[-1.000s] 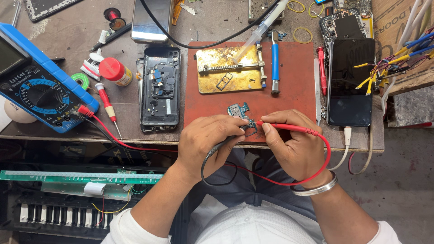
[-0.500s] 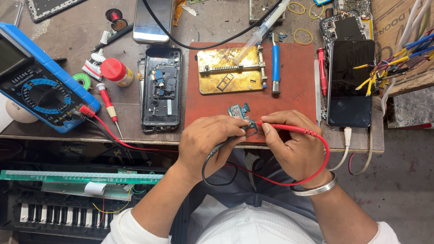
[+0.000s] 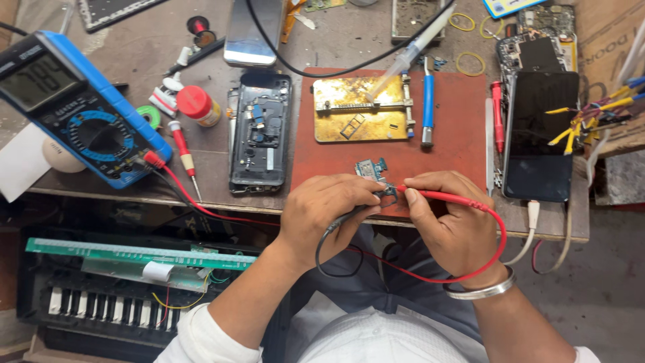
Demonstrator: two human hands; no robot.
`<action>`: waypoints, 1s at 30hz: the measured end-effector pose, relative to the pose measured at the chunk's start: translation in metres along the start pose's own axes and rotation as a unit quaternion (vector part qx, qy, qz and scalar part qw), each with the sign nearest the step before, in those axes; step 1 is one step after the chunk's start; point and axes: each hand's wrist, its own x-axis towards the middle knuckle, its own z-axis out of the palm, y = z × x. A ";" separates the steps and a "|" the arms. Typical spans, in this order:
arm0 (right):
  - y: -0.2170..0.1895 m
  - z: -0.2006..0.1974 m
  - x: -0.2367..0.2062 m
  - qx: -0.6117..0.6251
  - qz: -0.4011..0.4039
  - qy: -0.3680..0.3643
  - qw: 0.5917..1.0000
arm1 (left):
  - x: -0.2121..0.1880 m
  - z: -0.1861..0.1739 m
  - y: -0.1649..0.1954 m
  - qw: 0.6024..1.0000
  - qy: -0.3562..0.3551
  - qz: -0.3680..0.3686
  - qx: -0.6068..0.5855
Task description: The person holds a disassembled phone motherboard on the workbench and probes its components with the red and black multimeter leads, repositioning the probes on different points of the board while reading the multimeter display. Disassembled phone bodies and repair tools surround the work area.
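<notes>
We see both hands brought close together at the near edge of the reddish-brown work mat (image 3: 457, 141), over a small blue-green circuit board (image 3: 373, 169) that lies on the mat just beyond the fingertips. The left hand (image 3: 322, 212) is curled narrow, thumb and forefinger pinched around the black probe (image 3: 349, 216), whose lead loops down below the table edge; its tip meets the near end of the little board, though the exact contact spot is hidden by the fingers. The right hand (image 3: 453, 222) is likewise closed, gripping the red probe (image 3: 437, 196) like a pen, with the tip pointing left toward the same board and the red lead curving round the wrist, where a metal bangle (image 3: 480, 290) sits. The two hands nearly touch at the fingertips. Farther back on the mat rests a brass-coloured board holder (image 3: 359, 111) with a blue-handled tool (image 3: 428, 101) just beside it. To the left of the mat lies an opened phone body (image 3: 261, 131), and well to the left a blue multimeter (image 3: 74, 111) stands tilted, both leads running from it. On the right a phone with a dark screen (image 3: 541, 141) lies beside a red-handled tool (image 3: 497, 114). Below the table edge we see a keyboard (image 3: 101, 306) with a green board laid over it
</notes>
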 end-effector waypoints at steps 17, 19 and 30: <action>-0.001 0.003 -0.001 -0.002 -0.002 0.009 1.000 | -0.002 -0.001 -0.003 1.000 -0.008 0.005 -0.007; 0.000 0.003 -0.001 -0.002 0.001 0.008 1.000 | -0.002 -0.001 -0.003 1.000 -0.008 0.002 -0.002; 0.001 -0.001 -0.003 0.028 0.023 0.009 0.999 | 0.000 0.003 0.000 1.000 0.007 0.000 0.004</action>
